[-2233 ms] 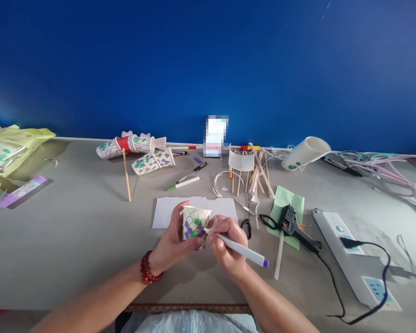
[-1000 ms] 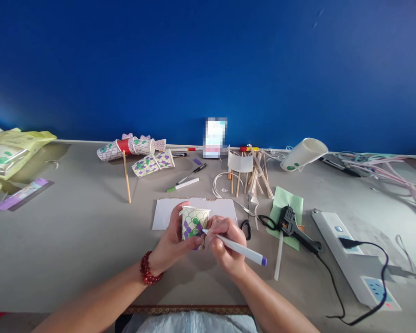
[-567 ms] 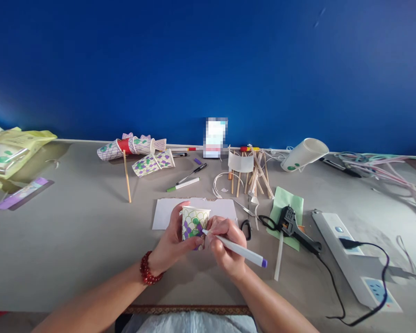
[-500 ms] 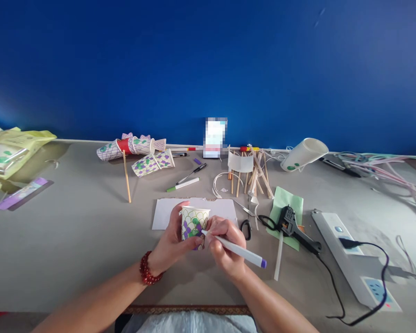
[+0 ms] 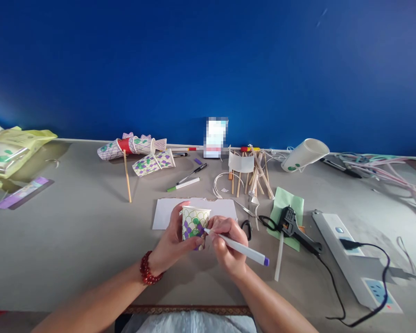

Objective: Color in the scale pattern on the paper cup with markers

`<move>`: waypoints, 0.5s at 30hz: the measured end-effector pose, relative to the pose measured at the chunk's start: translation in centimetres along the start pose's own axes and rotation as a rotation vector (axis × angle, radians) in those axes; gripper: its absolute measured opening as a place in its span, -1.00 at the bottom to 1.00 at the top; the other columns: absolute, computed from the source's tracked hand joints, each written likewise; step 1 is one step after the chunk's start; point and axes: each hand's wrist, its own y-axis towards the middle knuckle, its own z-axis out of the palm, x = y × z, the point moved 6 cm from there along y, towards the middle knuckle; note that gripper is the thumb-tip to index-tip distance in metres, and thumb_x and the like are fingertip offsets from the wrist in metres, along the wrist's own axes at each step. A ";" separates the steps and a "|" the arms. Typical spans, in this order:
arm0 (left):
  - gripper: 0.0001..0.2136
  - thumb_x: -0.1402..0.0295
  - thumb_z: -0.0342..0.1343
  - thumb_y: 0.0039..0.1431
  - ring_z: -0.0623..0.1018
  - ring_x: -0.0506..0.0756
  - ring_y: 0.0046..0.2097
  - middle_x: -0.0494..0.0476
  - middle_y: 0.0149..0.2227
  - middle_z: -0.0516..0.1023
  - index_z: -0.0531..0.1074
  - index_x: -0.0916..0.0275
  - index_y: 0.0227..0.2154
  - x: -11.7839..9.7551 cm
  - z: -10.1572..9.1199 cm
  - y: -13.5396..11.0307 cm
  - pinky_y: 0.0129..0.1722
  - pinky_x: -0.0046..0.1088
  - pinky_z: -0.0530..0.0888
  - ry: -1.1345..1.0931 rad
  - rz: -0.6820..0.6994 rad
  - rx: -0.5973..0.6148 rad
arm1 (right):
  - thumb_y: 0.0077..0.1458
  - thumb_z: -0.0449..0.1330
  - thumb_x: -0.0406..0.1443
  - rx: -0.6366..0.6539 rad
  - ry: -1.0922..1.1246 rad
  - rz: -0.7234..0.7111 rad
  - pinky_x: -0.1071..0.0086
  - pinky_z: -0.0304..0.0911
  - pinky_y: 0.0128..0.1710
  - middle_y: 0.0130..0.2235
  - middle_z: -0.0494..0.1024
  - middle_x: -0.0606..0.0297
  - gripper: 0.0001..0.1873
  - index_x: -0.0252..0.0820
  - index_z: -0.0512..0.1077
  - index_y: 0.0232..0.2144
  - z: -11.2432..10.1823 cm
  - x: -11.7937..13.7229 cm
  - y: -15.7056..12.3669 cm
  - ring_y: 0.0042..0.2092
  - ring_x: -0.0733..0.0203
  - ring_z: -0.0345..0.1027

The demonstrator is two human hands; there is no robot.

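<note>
Grey table [image 5: 90, 245], far blue wall [image 5: 152, 69], cup [image 5: 194, 223] within curled left hand [image 5: 171, 243], marker [image 5: 247, 250] pinched in right hand [image 5: 229, 245], power strip [image 5: 346, 266] at right

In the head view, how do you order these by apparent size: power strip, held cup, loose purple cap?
1. Power strip
2. Held cup, partly covered by left hand
3. Loose purple cap
</note>
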 end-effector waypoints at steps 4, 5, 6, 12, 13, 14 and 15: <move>-0.30 0.30 0.45 0.06 0.54 0.08 -0.13 0.03 -0.07 0.48 0.19 -0.05 0.19 -0.1 0.0 0.1 -0.12 -0.37 0.53 0.030 0.036 0.006 | 0.33 0.20 -0.17 -0.008 -0.037 0.015 0.25 0.31 -0.37 -0.51 0.41 0.38 -0.79 -0.07 0.36 -0.36 0.0 0.0 0.0 -0.47 0.21 0.25; -0.30 0.30 0.45 0.06 0.54 0.08 -0.12 0.04 -0.07 0.48 0.19 -0.04 0.19 -0.1 0.0 0.1 -0.11 -0.36 0.53 0.037 0.045 0.009 | 0.33 0.20 -0.18 -0.007 -0.042 0.016 0.26 0.31 -0.37 -0.51 0.42 0.38 -0.80 -0.07 0.36 -0.36 0.0 0.1 0.0 -0.46 0.21 0.26; -0.29 0.30 0.45 0.07 0.53 0.08 -0.11 0.05 -0.06 0.47 0.19 -0.04 0.19 -0.1 0.0 0.1 -0.10 -0.36 0.53 0.045 0.052 0.010 | 0.33 0.20 -0.20 -0.006 -0.045 0.013 0.27 0.30 -0.37 -0.50 0.43 0.38 -0.82 -0.07 0.36 -0.36 0.1 0.1 0.0 -0.46 0.21 0.26; -0.29 0.29 0.45 0.06 0.52 0.11 -0.09 0.08 -0.04 0.48 0.18 0.01 0.20 -0.3 -0.1 0.1 -0.08 -0.35 0.52 0.088 0.051 -0.010 | 0.32 0.19 -0.26 0.012 -0.048 -0.001 0.28 0.30 -0.37 -0.49 0.43 0.37 -0.86 -0.07 0.36 -0.34 0.0 0.0 0.0 -0.45 0.21 0.27; -0.29 0.29 0.44 0.06 0.52 0.11 -0.09 0.09 -0.04 0.48 0.18 0.01 0.19 -0.3 0.0 0.1 -0.08 -0.34 0.52 0.084 0.047 -0.007 | 0.32 0.20 -0.25 0.010 -0.046 0.001 0.28 0.30 -0.37 -0.49 0.43 0.37 -0.86 -0.07 0.36 -0.34 0.0 -0.1 -0.1 -0.44 0.21 0.27; -0.30 0.28 0.44 0.07 0.53 0.11 -0.09 0.09 -0.05 0.48 0.18 0.01 0.19 -0.4 0.0 0.1 -0.07 -0.33 0.52 0.079 0.044 -0.006 | 0.32 0.20 -0.25 0.007 -0.045 0.000 0.28 0.29 -0.37 -0.49 0.43 0.37 -0.85 -0.07 0.36 -0.34 -0.1 -0.1 -0.1 -0.44 0.21 0.26; -0.30 0.28 0.44 0.07 0.53 0.11 -0.10 0.08 -0.05 0.48 0.18 0.01 0.19 -0.4 0.0 0.1 -0.08 -0.34 0.52 0.075 0.043 -0.006 | 0.32 0.20 -0.24 0.005 -0.043 -0.001 0.28 0.29 -0.37 -0.49 0.43 0.37 -0.85 -0.07 0.36 -0.35 -0.1 -0.1 -0.1 -0.44 0.21 0.26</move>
